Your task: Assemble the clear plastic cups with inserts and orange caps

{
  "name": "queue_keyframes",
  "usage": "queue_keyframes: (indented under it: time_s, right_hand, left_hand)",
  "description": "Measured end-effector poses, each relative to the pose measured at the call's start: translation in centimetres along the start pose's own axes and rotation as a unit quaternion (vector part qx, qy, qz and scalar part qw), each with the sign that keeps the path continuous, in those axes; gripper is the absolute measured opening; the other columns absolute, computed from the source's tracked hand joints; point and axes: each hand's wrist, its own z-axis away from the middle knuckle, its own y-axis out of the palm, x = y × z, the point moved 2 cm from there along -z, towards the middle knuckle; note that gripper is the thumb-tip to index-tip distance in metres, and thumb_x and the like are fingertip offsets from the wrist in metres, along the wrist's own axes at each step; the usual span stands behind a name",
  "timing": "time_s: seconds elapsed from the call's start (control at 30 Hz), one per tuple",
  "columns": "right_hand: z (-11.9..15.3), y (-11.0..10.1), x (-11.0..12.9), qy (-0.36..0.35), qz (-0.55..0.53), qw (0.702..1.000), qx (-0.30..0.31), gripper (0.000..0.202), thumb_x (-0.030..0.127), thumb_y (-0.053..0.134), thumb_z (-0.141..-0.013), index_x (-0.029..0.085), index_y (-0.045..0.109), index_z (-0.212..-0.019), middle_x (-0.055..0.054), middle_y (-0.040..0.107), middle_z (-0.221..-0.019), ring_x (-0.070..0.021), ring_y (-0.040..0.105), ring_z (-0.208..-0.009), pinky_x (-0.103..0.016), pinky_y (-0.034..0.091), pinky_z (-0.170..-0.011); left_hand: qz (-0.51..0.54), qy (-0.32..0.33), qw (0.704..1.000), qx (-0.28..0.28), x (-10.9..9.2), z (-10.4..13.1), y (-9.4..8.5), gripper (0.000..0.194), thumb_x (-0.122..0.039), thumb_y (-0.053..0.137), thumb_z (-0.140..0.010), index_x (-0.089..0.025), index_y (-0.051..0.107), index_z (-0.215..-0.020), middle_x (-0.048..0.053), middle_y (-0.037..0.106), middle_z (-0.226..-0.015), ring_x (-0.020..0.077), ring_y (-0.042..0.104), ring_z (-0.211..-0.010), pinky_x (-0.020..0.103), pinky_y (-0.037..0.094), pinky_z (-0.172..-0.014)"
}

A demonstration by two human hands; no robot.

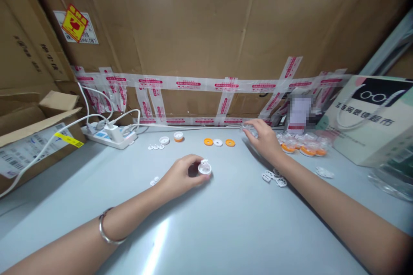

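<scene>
My left hand point(185, 175) is closed around a small round white part point(204, 169) with a white piece standing in its middle, low over the grey table. Farther back on the right, my right hand point(263, 137) has its thumb and fingers around a clear transparent piece point(248, 127). Between the hands, toward the back, an orange ring point(208, 142), a white ring point(217, 142) and another orange ring point(230, 142) lie in a row. White flat cut-out pieces point(274, 178) lie below my right forearm.
Clear and orange round assemblies point(308, 150) cluster at the right, beside a paper bag point(368, 124). A power strip point(112, 135) and cardboard box point(35, 137) stand left. White caps point(156, 147), a white ring point(164, 140) and a white-orange part point(178, 137) lie back left.
</scene>
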Motion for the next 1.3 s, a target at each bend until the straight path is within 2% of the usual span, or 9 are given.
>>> queue_keyframes:
  time_s: [0.03,0.1,0.23,0.37,0.47,0.7,0.87,1.0,1.3]
  right_hand:
    - [-0.2,-0.6,1.0,0.009,-0.036,0.999,-0.011,0.022,0.026,0.048,-0.085,0.015,0.058,-0.102,-0.011,0.062,-0.103,-0.021,0.058,-0.098,-0.034,0.044,-0.084]
    - [-0.4,-2.0,3.3,0.058,-0.206,0.976,-0.026,0.021,0.029,0.054,-0.083,0.017,0.058,-0.1,-0.009,0.062,-0.103,-0.0192,0.059,-0.095,-0.033,0.046,-0.084]
    - [-0.2,-4.0,8.5,0.16,-0.468,0.868,0.036,0.023,0.033,0.062,-0.077,0.022,0.06,-0.096,-0.005,0.064,-0.103,-0.0182,0.063,-0.089,-0.033,0.05,-0.079]
    - [0.8,-4.9,11.6,0.181,-0.561,0.797,0.128,0.023,0.033,0.064,-0.076,0.022,0.061,-0.095,-0.004,0.066,-0.097,-0.0174,0.063,-0.087,-0.035,0.05,-0.081]
    - [1.2,-4.9,12.1,0.192,-0.591,0.772,0.133,0.022,0.032,0.065,-0.075,0.023,0.062,-0.096,-0.003,0.066,-0.098,-0.0167,0.062,-0.089,-0.036,0.049,-0.084]
    - [1.2,-5.3,12.2,0.196,-0.613,0.755,0.126,0.022,0.03,0.066,-0.075,0.024,0.063,-0.096,-0.003,0.066,-0.095,-0.016,0.062,-0.087,-0.036,0.049,-0.083]
    - [1.3,-5.5,12.6,0.19,-0.591,0.771,0.138,0.022,0.031,0.065,-0.076,0.025,0.063,-0.097,-0.003,0.066,-0.1,-0.017,0.062,-0.091,-0.037,0.049,-0.085]
    - [1.4,-5.4,13.1,0.178,-0.573,0.782,0.171,0.018,0.03,0.064,-0.076,0.026,0.064,-0.094,-0.003,0.067,-0.099,-0.0168,0.063,-0.087,-0.034,0.053,-0.078]
    - [1.4,-5.0,13.4,0.178,-0.566,0.778,0.205,0.017,0.03,0.063,-0.077,0.025,0.065,-0.093,-0.002,0.068,-0.097,-0.016,0.064,-0.086,-0.032,0.053,-0.078]
  left_hand:
    - [0.052,-0.018,0.998,0.0,-0.1,0.0,0.0,0.026,-0.032,0.062,-0.075,-0.017,0.059,-0.096,0.006,0.064,-0.095,0.0193,0.059,-0.088,0.032,0.045,-0.079]
    - [0.161,-0.065,0.985,0.004,-0.3,0.0,0.0,0.031,-0.033,0.063,-0.075,-0.016,0.058,-0.1,0.007,0.065,-0.099,0.0193,0.061,-0.09,0.032,0.046,-0.081]
    - [0.266,-0.136,0.954,0.038,-1.1,0.4,0.2,0.039,-0.031,0.068,-0.072,-0.016,0.059,-0.107,0.008,0.068,-0.1,0.0192,0.064,-0.09,0.031,0.046,-0.083]
    - [0.298,-0.125,0.945,0.054,-1.9,0.8,0.1,0.036,-0.033,0.068,-0.073,-0.018,0.063,-0.105,0.007,0.068,-0.102,0.0194,0.063,-0.093,0.031,0.044,-0.087]
    - [0.31,-0.117,0.942,0.045,-2.2,1.0,0.0,0.037,-0.034,0.068,-0.073,-0.019,0.063,-0.106,0.006,0.069,-0.1,0.0193,0.064,-0.092,0.033,0.045,-0.087]
    - [0.336,-0.102,0.936,0.004,-3.1,1.4,-0.3,0.041,-0.027,0.071,-0.07,-0.018,0.055,-0.108,0.005,0.068,-0.093,0.0175,0.065,-0.086,0.031,0.049,-0.081]
    - [0.336,-0.088,0.938,0.002,-3.6,1.5,-0.5,0.048,-0.025,0.071,-0.069,-0.02,0.048,-0.111,0.004,0.064,-0.088,0.0171,0.066,-0.082,0.03,0.05,-0.074]
    - [0.323,-0.075,0.943,-0.001,-3.4,1.5,-0.6,0.048,-0.026,0.068,-0.072,-0.021,0.045,-0.114,0.004,0.063,-0.089,0.0163,0.064,-0.082,0.03,0.049,-0.074]
    - [0.303,-0.047,0.952,0.002,-3.5,1.7,-0.8,0.039,-0.028,0.064,-0.077,-0.021,0.048,-0.112,0.002,0.063,-0.086,0.0146,0.062,-0.082,0.028,0.048,-0.074]
